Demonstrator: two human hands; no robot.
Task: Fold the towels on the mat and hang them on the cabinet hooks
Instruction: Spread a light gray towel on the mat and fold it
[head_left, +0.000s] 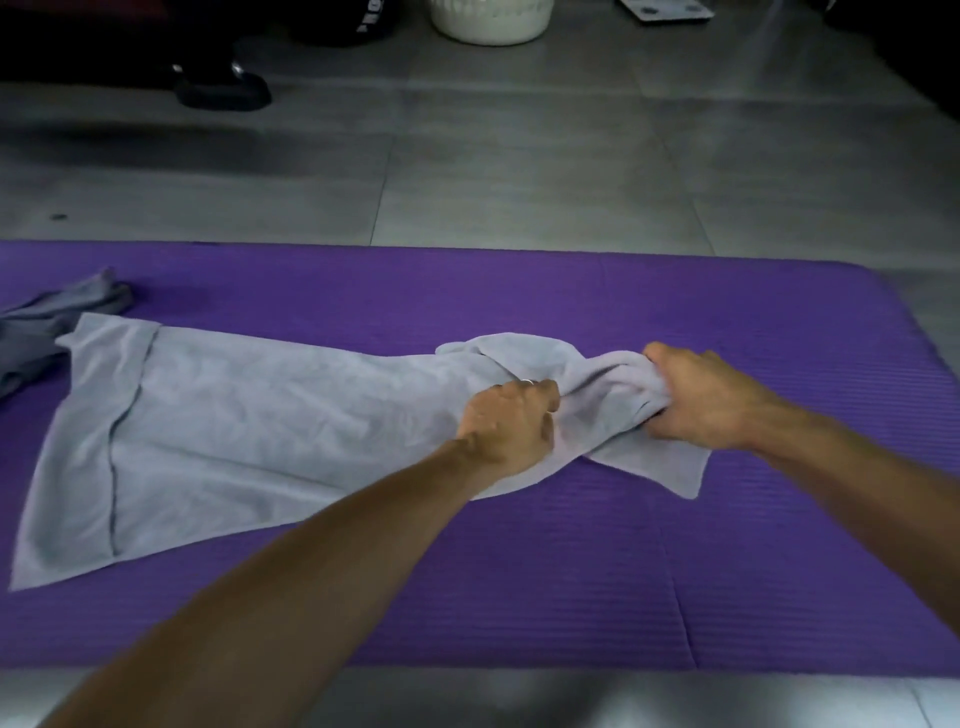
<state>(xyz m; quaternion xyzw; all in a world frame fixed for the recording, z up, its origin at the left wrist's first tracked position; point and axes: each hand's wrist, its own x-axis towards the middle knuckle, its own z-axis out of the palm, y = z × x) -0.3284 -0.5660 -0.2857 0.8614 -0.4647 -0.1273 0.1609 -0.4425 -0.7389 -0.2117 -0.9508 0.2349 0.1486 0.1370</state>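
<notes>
A light grey towel (234, 426) lies spread across the purple mat (519, 571), flat at its left end and bunched at its right end. My left hand (506, 423) grips the bunched cloth near the middle right, a ring on one finger. My right hand (701, 397) grips the gathered right end of the same towel, fingers curled into the folds. A darker grey towel (47, 322) lies crumpled at the mat's far left edge, partly under the light towel's corner.
Grey floor tiles (519, 171) stretch beyond the mat. A white ribbed basket (491, 18) stands at the top centre. A black shoe (223, 91) and dark objects sit at the top left. A flat white item (665, 9) lies at the top right.
</notes>
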